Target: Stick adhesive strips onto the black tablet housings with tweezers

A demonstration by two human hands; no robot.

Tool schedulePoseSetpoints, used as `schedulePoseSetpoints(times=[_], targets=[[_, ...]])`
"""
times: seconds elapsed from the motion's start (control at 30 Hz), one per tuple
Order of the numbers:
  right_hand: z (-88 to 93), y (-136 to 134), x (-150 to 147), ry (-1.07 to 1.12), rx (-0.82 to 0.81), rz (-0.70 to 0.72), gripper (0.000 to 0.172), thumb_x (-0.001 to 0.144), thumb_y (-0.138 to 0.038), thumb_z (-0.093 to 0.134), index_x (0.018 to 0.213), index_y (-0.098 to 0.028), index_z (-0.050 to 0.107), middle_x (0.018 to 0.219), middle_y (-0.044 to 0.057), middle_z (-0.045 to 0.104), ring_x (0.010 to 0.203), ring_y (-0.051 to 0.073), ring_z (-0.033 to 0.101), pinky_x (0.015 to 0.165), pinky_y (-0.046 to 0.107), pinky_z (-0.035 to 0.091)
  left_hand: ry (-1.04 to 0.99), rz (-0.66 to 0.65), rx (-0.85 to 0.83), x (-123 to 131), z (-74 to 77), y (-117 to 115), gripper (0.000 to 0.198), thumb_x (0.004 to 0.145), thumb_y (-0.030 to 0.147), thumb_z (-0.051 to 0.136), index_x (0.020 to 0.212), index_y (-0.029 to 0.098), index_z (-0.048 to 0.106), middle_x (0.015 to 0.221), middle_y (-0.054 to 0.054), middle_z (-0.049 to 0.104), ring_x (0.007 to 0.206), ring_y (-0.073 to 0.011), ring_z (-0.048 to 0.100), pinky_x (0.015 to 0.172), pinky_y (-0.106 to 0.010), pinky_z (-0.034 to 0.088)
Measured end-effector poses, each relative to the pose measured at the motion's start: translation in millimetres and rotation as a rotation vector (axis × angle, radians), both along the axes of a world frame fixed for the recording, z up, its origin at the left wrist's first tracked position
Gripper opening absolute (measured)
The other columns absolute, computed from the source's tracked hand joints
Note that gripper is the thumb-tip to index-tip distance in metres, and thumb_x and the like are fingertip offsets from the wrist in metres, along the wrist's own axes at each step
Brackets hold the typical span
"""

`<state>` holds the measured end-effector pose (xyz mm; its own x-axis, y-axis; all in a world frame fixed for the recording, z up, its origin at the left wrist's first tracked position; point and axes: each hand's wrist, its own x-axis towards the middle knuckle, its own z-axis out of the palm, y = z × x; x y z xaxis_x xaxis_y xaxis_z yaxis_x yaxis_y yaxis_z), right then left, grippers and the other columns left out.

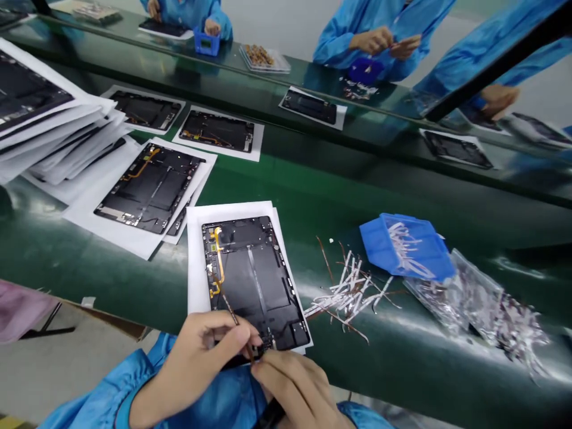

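1. Nearest me are my left hand point(201, 357) and right hand point(290, 381), in blue sleeves point(102, 393), their fingers point(232, 336) pressed together on a thin dark tool point(230, 310).
2. Its tip meets the orange flex cable point(217, 262) on a black tablet panel point(257, 280), lying on white paper point(195, 262) at lower centre of the green tabletop point(286, 196).
3. White strips point(348, 295) lie right of it, beside a blue bin point(404, 247).

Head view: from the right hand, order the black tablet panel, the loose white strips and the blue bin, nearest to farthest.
1. Black tablet panel: directly under the right hand, at the panel's lower edge.
2. Loose white strips: on the green belt, right of the panel.
3. Blue bin: farther right, beyond the strips.
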<state>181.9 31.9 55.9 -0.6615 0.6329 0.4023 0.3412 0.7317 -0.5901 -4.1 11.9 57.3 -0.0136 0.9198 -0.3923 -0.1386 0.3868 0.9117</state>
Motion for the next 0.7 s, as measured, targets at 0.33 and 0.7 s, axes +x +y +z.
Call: schedulePoseSetpoints(times=[0.33,0.7], targets=[[-10.5,7,-14,0.512,-0.851,-0.089,0.032,0.1,-0.046,0.049,0.093,-0.026,0.073,0.081,0.003,0.059,0.067,0.013,0.06,0.058,0.023,0.052,0.028,-0.038,-0.016,-11,-13.3,5,0.036,0.094,0.048,0.058,0.081,0.016,0.07,0.069,-0.001,0.073,0.063,-0.0102,0.067,0.06,-0.017,0.053],[-26.5,14,-25,0.553,-0.942,-0.233,0.013,0.079,-0.015,0.077,0.082,-0.025,0.071,0.076,-0.003,0.066,0.07,0.011,0.068,0.065,0.017,0.058,0.076,-0.101,-0.011,-9,-21.3,1,0.031,0.096,0.042,0.056,0.085,0.017,0.072,0.073,0.0,0.072,0.066,-0.0091,0.066,0.062,-0.017,0.053]])
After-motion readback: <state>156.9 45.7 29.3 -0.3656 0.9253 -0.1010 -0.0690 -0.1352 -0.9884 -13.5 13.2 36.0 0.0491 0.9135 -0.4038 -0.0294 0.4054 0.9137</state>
